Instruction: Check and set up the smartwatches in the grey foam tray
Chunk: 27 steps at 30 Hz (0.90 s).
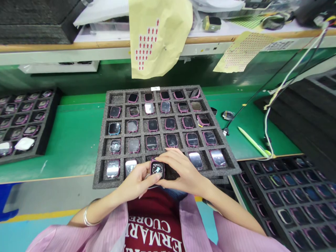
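Note:
A smartwatch without a strap (158, 168), its screen lit with a watch face, is held over the near edge of a grey foam tray (101, 154). My left hand (138, 177) grips its left side, the thumb lying on the screen's lower part. Around its right side curve the fingers and thumb of my right hand (181, 171). Several more purple-framed watch bodies sit in the tray's compartments, one of them blue-framed (114, 128). At the back left corner one compartment (115, 99) holds nothing. My hands hide part of the front row.
Another foam tray of watches (48, 115) lies at left, and a larger one (296, 196) at lower right. A green pen (253, 141) and a cable (237, 112) rest on the right. Yellow sticker sheets (160, 38) hang from the shelf (105, 44).

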Each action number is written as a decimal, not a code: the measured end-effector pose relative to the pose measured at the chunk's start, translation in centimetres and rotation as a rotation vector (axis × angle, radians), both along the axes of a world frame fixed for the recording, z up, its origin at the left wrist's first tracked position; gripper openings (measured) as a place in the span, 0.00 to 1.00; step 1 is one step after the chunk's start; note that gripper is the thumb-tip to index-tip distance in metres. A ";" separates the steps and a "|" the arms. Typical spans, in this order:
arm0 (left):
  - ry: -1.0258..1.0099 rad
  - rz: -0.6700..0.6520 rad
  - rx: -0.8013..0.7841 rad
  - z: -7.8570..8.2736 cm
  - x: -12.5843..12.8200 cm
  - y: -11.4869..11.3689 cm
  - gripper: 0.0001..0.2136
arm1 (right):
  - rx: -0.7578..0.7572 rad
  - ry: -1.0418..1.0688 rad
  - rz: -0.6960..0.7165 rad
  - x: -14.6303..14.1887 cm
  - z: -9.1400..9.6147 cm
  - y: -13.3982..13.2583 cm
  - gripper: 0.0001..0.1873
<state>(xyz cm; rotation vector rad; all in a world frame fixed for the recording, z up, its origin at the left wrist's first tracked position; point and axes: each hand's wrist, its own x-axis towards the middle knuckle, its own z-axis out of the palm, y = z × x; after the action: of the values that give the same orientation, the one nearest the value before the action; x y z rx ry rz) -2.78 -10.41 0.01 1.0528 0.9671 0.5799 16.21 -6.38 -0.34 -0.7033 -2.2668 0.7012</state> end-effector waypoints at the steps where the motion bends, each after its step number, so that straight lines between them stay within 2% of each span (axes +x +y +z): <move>1: 0.002 -0.002 0.001 0.0 0.0 0.0 0.16 | 0.002 -0.001 -0.001 0.0 0.0 0.0 0.21; 14: 0.035 -0.005 -0.008 -0.2 0.1 0.0 0.16 | 0.014 0.012 -0.008 0.0 -0.2 -0.1 0.21; 17: 0.034 0.024 0.061 -0.1 0.3 -0.2 0.14 | -0.002 0.006 0.005 0.6 0.4 -0.1 0.20; 20: -0.008 0.031 0.079 -0.2 0.4 -0.5 0.17 | -0.009 0.017 -0.008 2.2 1.5 0.3 0.21; 22: -0.028 0.034 0.036 -0.3 0.4 -0.6 0.18 | 0.002 -0.050 -0.073 3.4 2.1 0.7 0.21; 24: -0.033 0.036 0.004 -0.3 0.4 -0.6 0.17 | 0.007 -0.206 -0.108 4.5 2.3 0.9 0.19; 27: -0.051 0.016 0.006 0.4 0.8 -0.3 0.15 | 0.017 -0.426 -0.074 5.9 2.7 0.9 0.21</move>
<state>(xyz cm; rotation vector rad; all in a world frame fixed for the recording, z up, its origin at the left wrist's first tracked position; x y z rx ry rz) -1.94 -10.74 0.38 1.0323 0.9303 0.6202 22.09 -5.51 2.36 -1.0001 -2.6072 0.5335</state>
